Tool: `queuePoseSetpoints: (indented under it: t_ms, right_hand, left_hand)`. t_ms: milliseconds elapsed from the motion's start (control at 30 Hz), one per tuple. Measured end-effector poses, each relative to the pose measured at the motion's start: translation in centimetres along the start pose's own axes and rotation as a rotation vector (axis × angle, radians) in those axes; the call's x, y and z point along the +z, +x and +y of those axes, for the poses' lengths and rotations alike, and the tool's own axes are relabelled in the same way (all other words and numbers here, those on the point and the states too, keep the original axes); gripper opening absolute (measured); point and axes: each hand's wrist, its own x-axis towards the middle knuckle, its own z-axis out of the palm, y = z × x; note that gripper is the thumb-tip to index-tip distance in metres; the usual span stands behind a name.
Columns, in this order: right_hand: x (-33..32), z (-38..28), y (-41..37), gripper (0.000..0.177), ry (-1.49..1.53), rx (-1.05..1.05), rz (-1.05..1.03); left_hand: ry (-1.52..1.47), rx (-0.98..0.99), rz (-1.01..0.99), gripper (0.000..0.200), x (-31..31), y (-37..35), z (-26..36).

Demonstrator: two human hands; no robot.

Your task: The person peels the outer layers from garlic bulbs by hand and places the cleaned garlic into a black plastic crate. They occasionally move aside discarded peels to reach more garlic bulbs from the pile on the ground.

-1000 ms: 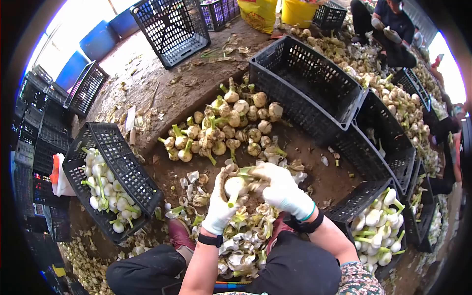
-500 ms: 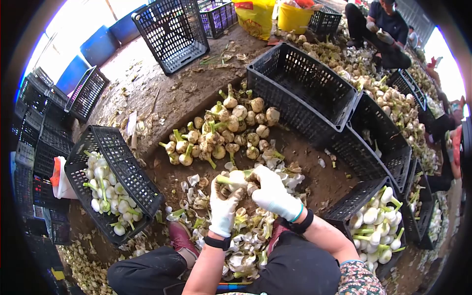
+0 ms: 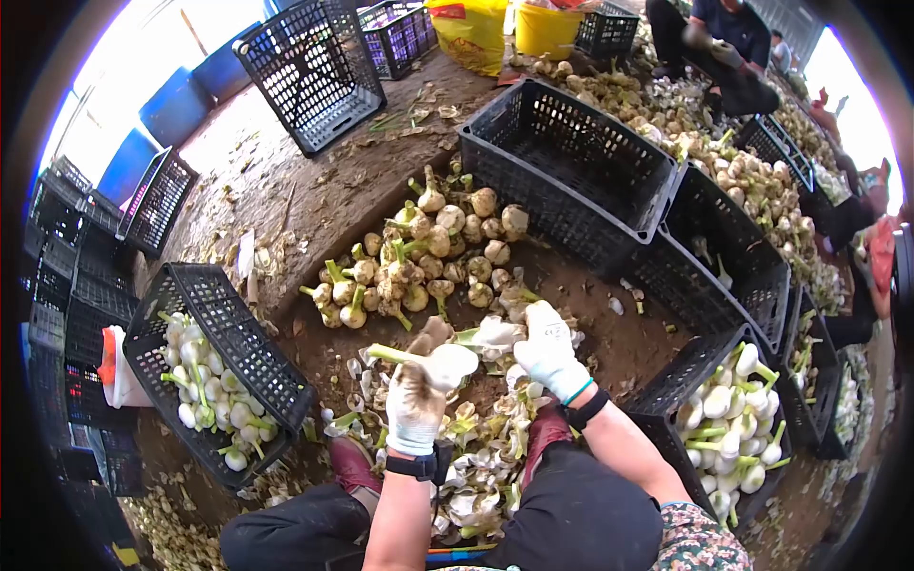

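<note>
My left hand (image 3: 415, 400), in a soiled white glove, is closed around a garlic bulb (image 3: 451, 366). The bulb is smooth and white, and its green stem points left past my fingers. My right hand (image 3: 549, 350), also gloved, is apart from the bulb, its fingers pinched on a loose strip of garlic skin (image 3: 495, 333). Below my hands, a heap of peeled skins (image 3: 471, 476) covers the ground between my shoes. Beyond them lies a pile of unpeeled garlic bulbs (image 3: 419, 252) with dirty skins and cut green stems.
A tilted black crate (image 3: 238, 328) with clean white garlic stands at left; another crate of clean garlic (image 3: 657, 404) is at right. Black crates (image 3: 571, 205) line the far right side. Behind them, a person (image 3: 728, 43) sits by a long garlic heap (image 3: 733, 171).
My hands have moved apart: the right has drawn away to the right with skin. The bulb in my left hand now shows a bare white surface. The view has shifted slightly.
</note>
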Motion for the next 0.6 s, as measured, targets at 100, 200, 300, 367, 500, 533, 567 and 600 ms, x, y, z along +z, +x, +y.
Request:
queuePoseSetpoints:
  t_ms: [100, 200, 300, 367, 500, 533, 567, 600]
  right_hand:
    - [0.5, 2.6, -1.2, 0.034, -0.124, 0.154, -0.125]
    - [-0.6, 0.5, -1.6, 0.051, 0.629, 0.456, -0.405]
    - [-3.2, -3.3, -1.9, 0.038, 1.529, 0.536, -0.591]
    - [-3.5, -5.0, -2.0, 0.034, 1.183, 0.355, -0.422]
    - [-2.5, -4.4, -2.3, 0.023, 1.080, 0.336, -0.284]
    - [-2.4, -4.3, -2.3, 0.015, 1.044, 0.407, -0.291]
    - [-1.8, -4.1, -2.5, 0.012, 1.265, 0.542, -0.230]
    - [-0.8, -3.6, -2.3, 0.012, 1.474, 0.644, -0.090]
  left_hand:
    - [-0.085, 0.052, -0.067, 0.049, 1.8, 0.2, 0.7]
    - [-0.073, 0.059, -0.073, 0.048, 1.9, 0.6, 0.0]
    - [0.104, -0.010, -0.060, 0.055, 2.2, 0.2, -1.8]
    - [0.427, 0.034, 0.023, 0.063, 2.9, 0.0, -2.9]
    - [0.564, -0.043, 0.089, 0.063, 2.8, -0.4, -3.1]
    - [0.555, 0.001, 0.081, 0.060, 1.9, -0.2, -3.5]
    - [0.479, 0.055, 0.105, 0.058, 1.6, -0.4, -3.9]
    - [0.375, 0.058, 0.058, 0.059, 1.5, -0.1, -3.5]
